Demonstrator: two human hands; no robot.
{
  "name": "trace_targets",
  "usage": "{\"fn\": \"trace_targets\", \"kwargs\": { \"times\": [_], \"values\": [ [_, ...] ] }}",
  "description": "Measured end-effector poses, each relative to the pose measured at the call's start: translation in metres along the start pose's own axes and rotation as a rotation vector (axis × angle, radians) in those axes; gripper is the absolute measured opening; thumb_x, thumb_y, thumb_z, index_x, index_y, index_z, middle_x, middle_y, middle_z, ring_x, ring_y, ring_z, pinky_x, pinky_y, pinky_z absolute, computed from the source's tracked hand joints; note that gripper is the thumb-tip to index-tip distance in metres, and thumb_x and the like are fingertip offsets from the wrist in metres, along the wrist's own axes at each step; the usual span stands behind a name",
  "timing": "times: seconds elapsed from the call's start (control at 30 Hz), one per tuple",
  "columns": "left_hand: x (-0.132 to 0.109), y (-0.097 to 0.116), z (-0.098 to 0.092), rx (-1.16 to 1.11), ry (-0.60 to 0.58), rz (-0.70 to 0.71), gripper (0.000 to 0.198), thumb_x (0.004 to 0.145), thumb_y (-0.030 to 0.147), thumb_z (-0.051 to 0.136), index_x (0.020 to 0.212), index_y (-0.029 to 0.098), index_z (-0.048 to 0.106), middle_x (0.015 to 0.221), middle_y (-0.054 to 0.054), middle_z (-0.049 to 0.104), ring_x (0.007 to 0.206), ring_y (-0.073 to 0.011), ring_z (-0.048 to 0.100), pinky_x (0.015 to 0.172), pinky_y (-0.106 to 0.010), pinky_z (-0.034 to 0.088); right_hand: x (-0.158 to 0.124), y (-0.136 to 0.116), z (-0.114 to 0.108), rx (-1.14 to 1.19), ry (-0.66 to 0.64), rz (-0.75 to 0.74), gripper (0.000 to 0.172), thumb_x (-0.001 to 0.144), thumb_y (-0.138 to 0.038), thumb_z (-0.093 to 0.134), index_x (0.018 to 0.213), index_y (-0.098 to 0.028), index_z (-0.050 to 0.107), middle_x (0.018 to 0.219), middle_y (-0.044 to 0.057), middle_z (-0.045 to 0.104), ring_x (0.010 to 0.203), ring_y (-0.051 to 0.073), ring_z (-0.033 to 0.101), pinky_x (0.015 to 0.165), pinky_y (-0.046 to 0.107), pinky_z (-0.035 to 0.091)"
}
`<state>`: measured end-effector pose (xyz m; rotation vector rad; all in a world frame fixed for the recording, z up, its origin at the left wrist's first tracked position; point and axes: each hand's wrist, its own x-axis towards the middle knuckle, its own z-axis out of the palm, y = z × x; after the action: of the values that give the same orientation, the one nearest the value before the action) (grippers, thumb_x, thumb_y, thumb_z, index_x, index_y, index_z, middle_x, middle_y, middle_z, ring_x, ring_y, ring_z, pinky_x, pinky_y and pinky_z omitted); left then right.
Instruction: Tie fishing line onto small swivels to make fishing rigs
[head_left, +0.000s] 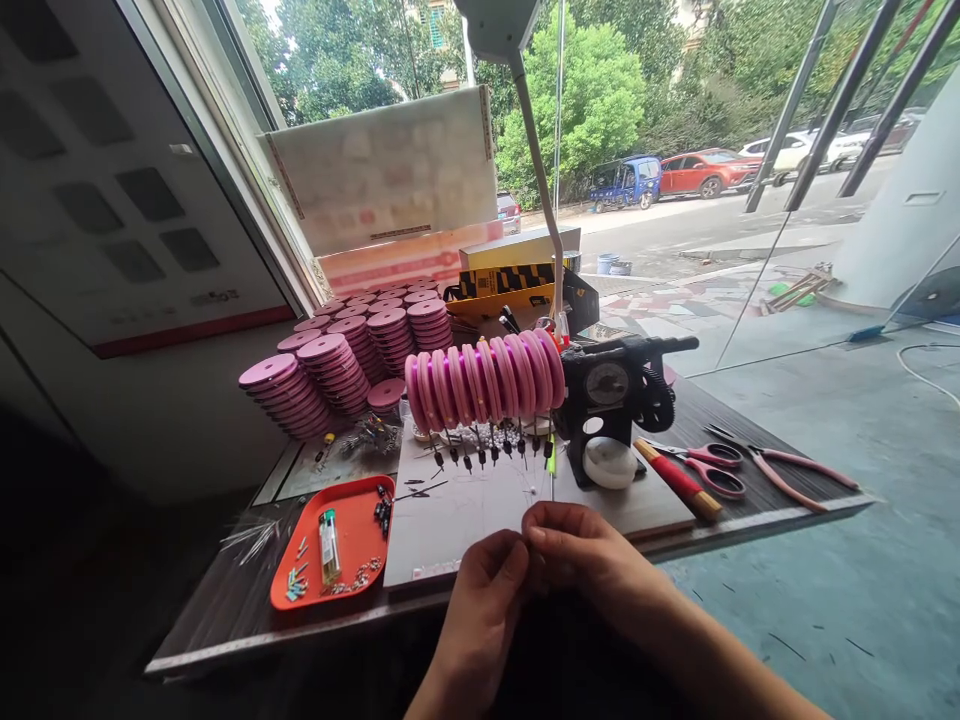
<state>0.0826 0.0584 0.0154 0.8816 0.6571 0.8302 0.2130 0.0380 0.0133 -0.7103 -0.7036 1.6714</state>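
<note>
My left hand (484, 595) and my right hand (589, 545) meet in front of the table's near edge. Thumb and fingers are pinched together on both; whatever lies between them is too small or hidden to make out. Just beyond is a row of pink discs (487, 380), set side by side on a black winder (604, 385) with a crank and gears. Thin lines hang from the discs, with several small black pieces (495, 455) on them. A very fine line and a tiny white bead (533, 490) show just above my fingertips. The pale board (435, 540) lies under the winder.
An orange tray (281, 595) at left holds a small tube (328, 550) and tiny parts. Stacks of pink discs (330, 365) stand behind. To the right lie a red-handled brush (679, 480), scissors (716, 470) and pliers (787, 465). A lamp arm (544, 180) rises behind the winder.
</note>
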Motion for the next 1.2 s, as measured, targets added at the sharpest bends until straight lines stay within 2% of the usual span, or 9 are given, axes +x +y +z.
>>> {"fn": "trace_targets", "kwargs": {
  "times": [0.2, 0.37, 0.53, 0.7, 0.9, 1.2],
  "values": [
    [-0.004, 0.004, 0.011, -0.022, 0.037, 0.056, 0.022, 0.071, 0.033, 0.071, 0.063, 0.013, 0.067, 0.058, 0.000, 0.058, 0.059, -0.0104, 0.048, 0.063, -0.023, 0.041, -0.001, -0.002, 0.000, -0.132, 0.037, -0.090, 0.029, 0.069, -0.038, 0.073, 0.068, -0.012, 0.063, 0.049, -0.004, 0.051, 0.047, 0.006, 0.042, 0.048, 0.020, 0.028],
    [-0.005, 0.006, 0.015, -0.010, 0.101, 0.056, 0.023, 0.068, 0.035, 0.073, 0.061, 0.014, 0.066, 0.058, -0.001, 0.059, 0.061, -0.0126, 0.052, 0.065, -0.025, 0.042, -0.002, -0.005, 0.001, -0.168, 0.036, -0.105, 0.030, 0.070, -0.040, 0.072, 0.069, -0.012, 0.063, 0.052, -0.003, 0.055, 0.048, 0.007, 0.045, 0.051, 0.021, 0.033],
    [-0.004, 0.005, 0.009, 0.051, 0.066, 0.044, 0.024, 0.070, 0.035, 0.071, 0.061, 0.013, 0.065, 0.057, 0.000, 0.057, 0.060, -0.0120, 0.050, 0.063, -0.025, 0.040, -0.004, -0.009, 0.004, -0.193, 0.032, -0.107, 0.031, 0.070, -0.042, 0.071, 0.068, -0.012, 0.061, 0.052, -0.002, 0.057, 0.049, 0.007, 0.046, 0.051, 0.021, 0.034],
    [-0.003, 0.002, 0.009, -0.003, 0.101, 0.027, 0.027, 0.066, 0.036, 0.074, 0.059, 0.013, 0.063, 0.057, 0.000, 0.054, 0.061, -0.0124, 0.048, 0.066, -0.027, 0.039, -0.005, -0.009, 0.006, -0.263, 0.031, -0.140, 0.033, 0.071, -0.044, 0.069, 0.071, -0.013, 0.060, 0.056, -0.002, 0.056, 0.051, 0.008, 0.048, 0.051, 0.021, 0.036],
    [-0.001, 0.002, 0.011, -0.048, 0.026, 0.035, 0.030, 0.070, 0.035, 0.071, 0.055, 0.012, 0.058, 0.054, 0.000, 0.050, 0.057, -0.0116, 0.043, 0.059, -0.026, 0.034, -0.006, -0.009, 0.007, -0.323, 0.027, -0.195, 0.031, 0.074, -0.043, 0.067, 0.071, -0.013, 0.059, 0.057, -0.002, 0.055, 0.053, 0.008, 0.049, 0.052, 0.021, 0.039],
    [-0.001, 0.005, 0.009, -0.025, 0.028, 0.008, 0.029, 0.069, 0.034, 0.071, 0.055, 0.013, 0.058, 0.056, 0.000, 0.050, 0.060, -0.0129, 0.044, 0.064, -0.027, 0.036, -0.007, -0.010, 0.008, -0.302, 0.050, -0.153, 0.034, 0.071, -0.046, 0.069, 0.071, -0.013, 0.059, 0.057, -0.002, 0.055, 0.053, 0.008, 0.049, 0.053, 0.021, 0.038]
  ]
}}
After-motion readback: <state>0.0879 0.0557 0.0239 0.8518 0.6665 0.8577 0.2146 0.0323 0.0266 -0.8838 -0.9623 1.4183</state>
